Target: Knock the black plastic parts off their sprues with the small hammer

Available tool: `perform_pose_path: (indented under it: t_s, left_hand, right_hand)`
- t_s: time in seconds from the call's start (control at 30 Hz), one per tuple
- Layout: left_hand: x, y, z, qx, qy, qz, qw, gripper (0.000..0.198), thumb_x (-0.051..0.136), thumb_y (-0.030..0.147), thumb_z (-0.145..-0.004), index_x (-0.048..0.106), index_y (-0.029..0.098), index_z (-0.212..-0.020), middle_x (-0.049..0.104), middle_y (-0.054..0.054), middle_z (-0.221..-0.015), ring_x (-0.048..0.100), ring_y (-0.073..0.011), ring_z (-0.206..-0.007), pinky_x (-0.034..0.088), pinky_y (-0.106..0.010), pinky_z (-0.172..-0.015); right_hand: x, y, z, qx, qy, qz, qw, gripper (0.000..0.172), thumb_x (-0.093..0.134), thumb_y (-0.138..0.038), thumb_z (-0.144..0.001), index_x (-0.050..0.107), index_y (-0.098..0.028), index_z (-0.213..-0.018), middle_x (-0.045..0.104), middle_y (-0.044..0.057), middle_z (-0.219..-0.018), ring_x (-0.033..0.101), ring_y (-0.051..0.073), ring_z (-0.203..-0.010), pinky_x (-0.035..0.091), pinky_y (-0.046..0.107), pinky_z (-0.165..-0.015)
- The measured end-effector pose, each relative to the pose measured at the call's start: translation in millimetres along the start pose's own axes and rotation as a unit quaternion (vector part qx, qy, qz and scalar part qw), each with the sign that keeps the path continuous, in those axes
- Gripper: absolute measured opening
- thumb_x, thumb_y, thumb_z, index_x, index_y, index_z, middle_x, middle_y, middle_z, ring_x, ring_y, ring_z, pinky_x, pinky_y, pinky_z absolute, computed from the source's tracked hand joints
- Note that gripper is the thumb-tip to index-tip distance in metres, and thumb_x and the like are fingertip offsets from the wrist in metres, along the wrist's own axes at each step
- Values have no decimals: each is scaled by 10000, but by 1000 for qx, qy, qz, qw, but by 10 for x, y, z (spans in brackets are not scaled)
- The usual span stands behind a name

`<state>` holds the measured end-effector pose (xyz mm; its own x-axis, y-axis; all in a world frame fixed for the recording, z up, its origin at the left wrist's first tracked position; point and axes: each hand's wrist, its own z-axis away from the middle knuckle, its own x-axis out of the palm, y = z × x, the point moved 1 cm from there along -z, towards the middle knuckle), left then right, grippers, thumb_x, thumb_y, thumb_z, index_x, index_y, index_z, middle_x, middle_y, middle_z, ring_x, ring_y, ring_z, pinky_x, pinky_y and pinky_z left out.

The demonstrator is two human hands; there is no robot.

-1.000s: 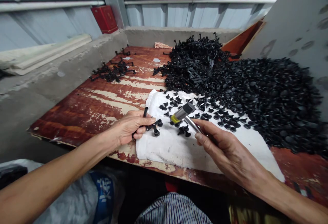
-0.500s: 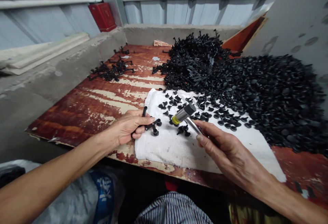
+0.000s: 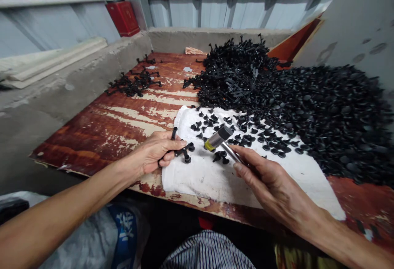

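A black moulded plastic runner (image 3: 184, 151) is pinched in the left hand (image 3: 156, 152) above a white cotton cloth (image 3: 197, 178), a small steel-handled mallet (image 3: 218, 138) is gripped in the right hand (image 3: 271, 183), some loose black plastic studs (image 3: 255, 137) are spread on the cloth, and a large black plastic heap (image 3: 332, 117) appears still to be worked through.

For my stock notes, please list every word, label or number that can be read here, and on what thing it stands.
White characters on the blue panel of the grey sack: they seem Chinese, but are too folded and blurred to read.
Yellow band on the small hammer: no readable text.
Red box on the wall: no readable text.
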<state>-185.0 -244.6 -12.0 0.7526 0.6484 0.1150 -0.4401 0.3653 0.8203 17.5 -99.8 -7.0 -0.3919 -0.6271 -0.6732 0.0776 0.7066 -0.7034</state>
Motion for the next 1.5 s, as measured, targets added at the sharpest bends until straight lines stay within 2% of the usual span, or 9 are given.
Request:
perform_pose_path:
  t_s: [0.13,0.27,0.5,0.73,1.07,1.5]
  left_hand:
    - [59,62,35,0,19,-27,999,175,733,87,-692,573,151,-660,400,91,-444,259,-3,-300,155,-134,-283]
    - [99,101,60,-12,55,-42,998,189,688,71,-730,550,159,-634,398,86,-430,258,-5,-291,133,-135,-286]
    - [75,58,40,-20,44,-3,999,186,671,59,-743,551,155,-638,409,81,-447,269,-3,-291,129,-155,-303]
    - [91,70,57,-26,46,-4,999,157,666,64,-754,564,147,-668,409,84,-432,263,2,-289,133,-145,-304]
    - [103,80,80,-24,52,4,998,180,626,43,-789,546,139,-659,424,87,-445,269,6,-277,156,-123,-280]
    - [114,92,54,-24,64,-18,997,198,581,14,-812,546,140,-663,406,89,-434,271,0,-275,164,-114,-266]
  right_hand:
    - [45,-45,-55,-65,-2,52,996,427,433,-126,-904,533,-148,-1319,717,133,-1164,700,226,-1016,572,374,-885]
    - [87,-68,-111,-107,14,62,992,499,423,-80,-883,491,-163,-1371,686,141,-1245,683,225,-1085,565,388,-920]
    - [109,-18,-127,-113,35,45,992,444,437,-73,-900,530,-94,-1334,670,167,-1276,660,213,-1141,525,367,-991]
    - [89,-22,-120,-110,37,43,992,446,436,-69,-900,531,-105,-1334,680,159,-1260,670,208,-1122,531,375,-983]
    - [125,3,-134,-137,58,51,988,432,439,-60,-894,550,-45,-1312,676,197,-1253,668,209,-1129,530,361,-976]
    - [99,-81,-175,-159,41,69,984,460,414,-20,-875,527,13,-1320,677,238,-1229,685,226,-1095,561,338,-927]
